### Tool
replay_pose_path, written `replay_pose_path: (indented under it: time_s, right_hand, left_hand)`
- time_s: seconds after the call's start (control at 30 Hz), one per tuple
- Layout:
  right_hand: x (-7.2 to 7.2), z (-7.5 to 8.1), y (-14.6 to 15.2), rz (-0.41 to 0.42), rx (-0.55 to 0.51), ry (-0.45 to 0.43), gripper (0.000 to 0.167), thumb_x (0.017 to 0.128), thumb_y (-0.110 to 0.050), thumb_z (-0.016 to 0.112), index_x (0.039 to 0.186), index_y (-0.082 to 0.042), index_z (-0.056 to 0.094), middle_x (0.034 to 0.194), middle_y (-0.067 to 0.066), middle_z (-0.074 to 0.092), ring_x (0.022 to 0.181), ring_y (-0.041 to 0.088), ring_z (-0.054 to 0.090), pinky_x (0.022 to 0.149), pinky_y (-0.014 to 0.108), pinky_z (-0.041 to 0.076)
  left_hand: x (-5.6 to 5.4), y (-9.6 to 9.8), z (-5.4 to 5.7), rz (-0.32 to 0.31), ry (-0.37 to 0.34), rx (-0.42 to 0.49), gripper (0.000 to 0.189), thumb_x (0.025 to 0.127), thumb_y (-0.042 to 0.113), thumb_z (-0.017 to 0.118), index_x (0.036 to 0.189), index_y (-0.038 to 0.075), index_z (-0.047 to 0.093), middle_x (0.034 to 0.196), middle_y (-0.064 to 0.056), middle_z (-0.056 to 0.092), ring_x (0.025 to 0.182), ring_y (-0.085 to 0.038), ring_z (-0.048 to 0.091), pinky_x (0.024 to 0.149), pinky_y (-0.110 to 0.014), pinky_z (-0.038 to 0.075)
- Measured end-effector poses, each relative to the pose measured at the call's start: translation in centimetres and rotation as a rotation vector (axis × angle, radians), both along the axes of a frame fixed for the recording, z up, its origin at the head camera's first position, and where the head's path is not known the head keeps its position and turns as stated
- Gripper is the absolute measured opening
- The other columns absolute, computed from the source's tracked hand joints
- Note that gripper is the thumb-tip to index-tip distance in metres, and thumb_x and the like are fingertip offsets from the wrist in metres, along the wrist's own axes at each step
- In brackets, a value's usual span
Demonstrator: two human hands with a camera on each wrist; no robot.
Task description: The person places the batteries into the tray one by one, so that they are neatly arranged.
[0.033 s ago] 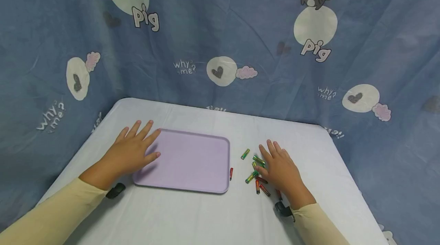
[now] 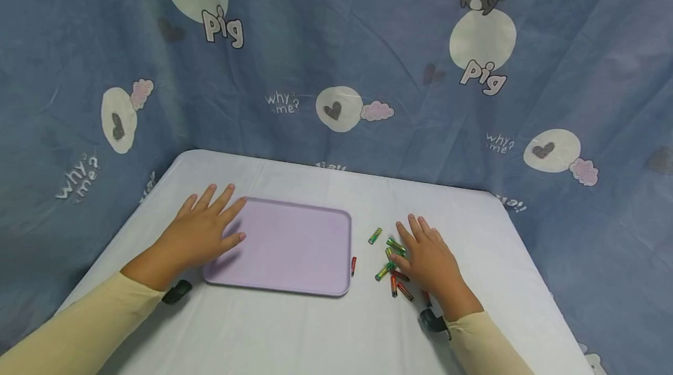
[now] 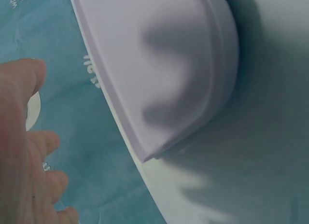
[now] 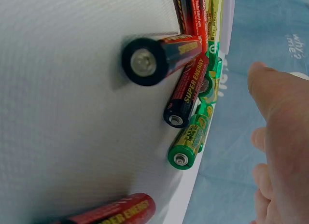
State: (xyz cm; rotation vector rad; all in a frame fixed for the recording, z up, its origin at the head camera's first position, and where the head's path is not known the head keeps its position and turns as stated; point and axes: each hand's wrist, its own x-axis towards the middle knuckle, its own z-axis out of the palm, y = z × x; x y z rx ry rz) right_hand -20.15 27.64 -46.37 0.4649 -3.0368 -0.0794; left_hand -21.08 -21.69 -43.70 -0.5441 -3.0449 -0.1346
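Nearest, a pale sleeve (image 2: 491, 343) on the right. Under that wrist sat a black device (image 2: 433, 320), just beside a red battery (image 2: 426, 297); a careless dip of the wrist, I judged, could have set that battery rolling.

Next, the heap: red batteries (image 2: 394, 286) and green batteries (image 2: 384, 271), some overlapping, on the white table (image 2: 294, 328). Round-sided, so drawing one out might have scattered its neighbours. A lone red battery (image 2: 353, 266) lay at the tray's right edge, touching or barely apart, I could not tell; a rightward nudge of the lilac tray (image 2: 289, 246) would likely have knocked it.

Grip: none on either side. The right hand (image 2: 431, 261) hung over the heap, fingers extended, thumb well clear of them, nothing held. The left hand (image 2: 202, 232) hovered above the tray's left end, fingers fanned wide, likewise holding nothing, its shadow on the tray. A hard press on that end could have shifted or tipped it.

Farther, a single green battery (image 2: 375, 236), apart from the heap. Behind everything, a blue printed curtain (image 2: 294, 48).
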Motion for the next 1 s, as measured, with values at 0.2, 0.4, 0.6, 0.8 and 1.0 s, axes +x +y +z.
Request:
replay_pose_path:
  time_s: [0.2, 0.4, 0.6, 0.8, 1.0]
  right_hand:
    - [0.7, -0.4, 0.2, -0.020, -0.014, -0.006, 0.082, 0.098, -0.062, 0.061, 0.163, -0.018, 0.038, 0.172, 0.016, 0.024, 0.160, 0.037, 0.022, 0.125, 0.059, 0.025]
    - [1.5, -0.8, 0.6, -0.065, -0.079, -0.038, 0.079, 0.099, -0.058, 0.062, 0.162, -0.016, 0.040, 0.170, 0.019, 0.028, 0.159, 0.040, 0.022, 0.124, 0.059, 0.025]
    - [2.2, -1.5, 1.3, -0.122, -0.182, -0.068, 0.076, 0.100, -0.053, 0.064, 0.161, -0.013, 0.041, 0.166, 0.020, 0.036, 0.157, 0.042, 0.025, 0.123, 0.059, 0.029]
    - [2.9, -1.9, 2.4, -0.170, -0.308, -0.112, 0.075, 0.102, -0.054, 0.060, 0.161, -0.013, 0.039, 0.163, 0.019, 0.041, 0.152, 0.041, 0.036, 0.118, 0.062, 0.034]
    - [2.8, -1.5, 3.3, -0.158, -0.405, -0.122, 0.071, 0.104, -0.050, 0.059, 0.160, -0.011, 0.040, 0.159, 0.020, 0.046, 0.148, 0.043, 0.041, 0.118, 0.063, 0.034]
  left_hand:
    - [0.0, 0.1, -0.3, -0.002, -0.010, -0.001, 0.080, 0.100, 0.056, 0.060, 0.163, 0.013, 0.036, 0.173, -0.022, 0.015, 0.157, -0.053, 0.007, 0.120, -0.074, 0.010]
    - [-0.2, -1.0, -0.9, 0.100, -0.080, 0.246, 0.075, 0.104, 0.054, 0.054, 0.159, 0.005, 0.038, 0.169, -0.032, 0.013, 0.154, -0.060, -0.002, 0.114, -0.081, 0.012]
    - [-0.1, -3.4, -2.2, 0.222, -0.132, 0.524, 0.069, 0.110, 0.048, 0.042, 0.155, -0.004, 0.039, 0.159, -0.039, 0.028, 0.145, -0.064, 0.022, 0.110, -0.079, 0.021]
    - [-0.3, -5.1, -4.3, 0.285, -0.198, 0.675, 0.062, 0.112, 0.044, 0.037, 0.151, -0.004, 0.043, 0.148, -0.034, 0.048, 0.133, -0.055, 0.049, 0.100, -0.068, 0.044]
    - [-0.6, -4.8, -5.7, 0.311, -0.191, 0.756, 0.057, 0.112, 0.044, 0.038, 0.144, -0.001, 0.051, 0.130, -0.024, 0.064, 0.116, -0.039, 0.064, 0.091, -0.050, 0.050]
